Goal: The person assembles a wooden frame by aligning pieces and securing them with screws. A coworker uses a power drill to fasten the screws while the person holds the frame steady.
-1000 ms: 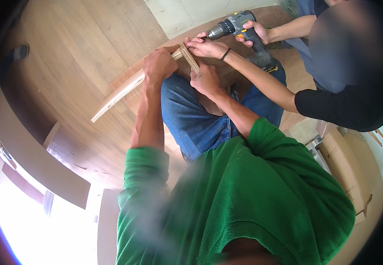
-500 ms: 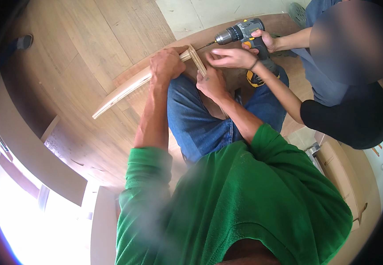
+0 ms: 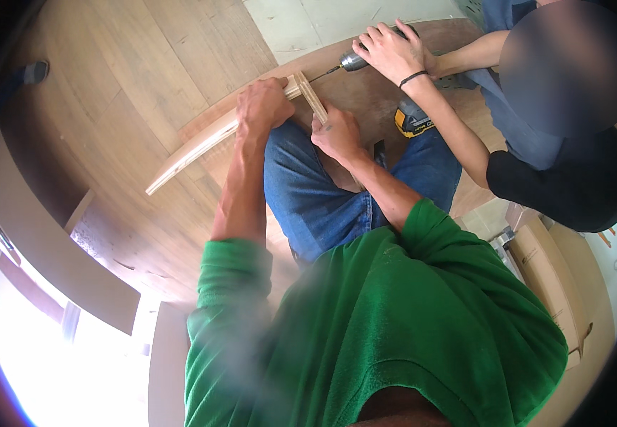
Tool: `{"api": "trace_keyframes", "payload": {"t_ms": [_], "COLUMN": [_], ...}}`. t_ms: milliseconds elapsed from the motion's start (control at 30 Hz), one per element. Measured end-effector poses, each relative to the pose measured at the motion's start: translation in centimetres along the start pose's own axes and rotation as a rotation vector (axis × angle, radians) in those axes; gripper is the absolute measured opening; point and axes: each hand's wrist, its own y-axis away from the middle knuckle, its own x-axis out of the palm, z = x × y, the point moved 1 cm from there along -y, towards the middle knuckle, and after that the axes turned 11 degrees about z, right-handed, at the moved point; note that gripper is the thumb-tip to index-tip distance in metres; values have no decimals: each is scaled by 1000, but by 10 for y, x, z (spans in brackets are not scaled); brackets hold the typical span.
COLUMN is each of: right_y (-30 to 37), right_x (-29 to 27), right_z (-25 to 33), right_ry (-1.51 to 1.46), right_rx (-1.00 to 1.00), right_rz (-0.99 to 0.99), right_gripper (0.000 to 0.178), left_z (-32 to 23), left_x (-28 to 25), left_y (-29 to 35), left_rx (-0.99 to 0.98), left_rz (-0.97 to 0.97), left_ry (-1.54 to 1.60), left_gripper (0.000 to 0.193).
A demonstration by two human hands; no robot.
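My left hand (image 3: 264, 104) is closed around the far end of a long wooden strip (image 3: 194, 153), which slants down to the left. A short wooden piece (image 3: 311, 98) meets that end at an angle, forming a corner. Its near end is pinched in my right hand (image 3: 338, 134). From the right, a co-worker points a power drill (image 3: 355, 61) at the corner, one hand (image 3: 394, 53) laid over its body. The long thin bit reaches the short piece's outer side; whether it touches the wood I cannot tell.
A brown board (image 3: 458, 37) lies on the floor beneath the work. The drill's yellow and black battery (image 3: 413, 119) is by my right knee. A cardboard box (image 3: 547, 277) stands at the right, and pale curved panels (image 3: 52, 235) are on the left.
The co-worker's near hand has moved up from beside the corner onto the drill's body. The drill has tilted slightly. My hands still hold the two wooden pieces.
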Motion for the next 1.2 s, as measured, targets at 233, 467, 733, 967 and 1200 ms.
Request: {"api": "trace_keyframes", "payload": {"t_ms": [233,467,733,967,1200], "right_y": [-2,-1,-1,0,1], "right_x": [0,-2,1,-2,-2], "right_z": [-2,0,-4,0,1], "right_ry": [-32,-69,-25,-31,18], "right_rx": [8,61,20,32,32], "right_rz": [31,78,41,37,20], "right_gripper": [23,31,28,27,18], "left_z": [-3,-3,-1,-4,-4], "left_x": [-1,-4,-1,-2,-3], "left_y": [4,6,3,6,6], "left_rx": [-22,-26,-7,-5,-24], "left_rz": [-9,1,-4,-36,-20], "left_ry": [-23,-23,-30,-30,-28], "left_gripper": [45,50,57,38,38]}}
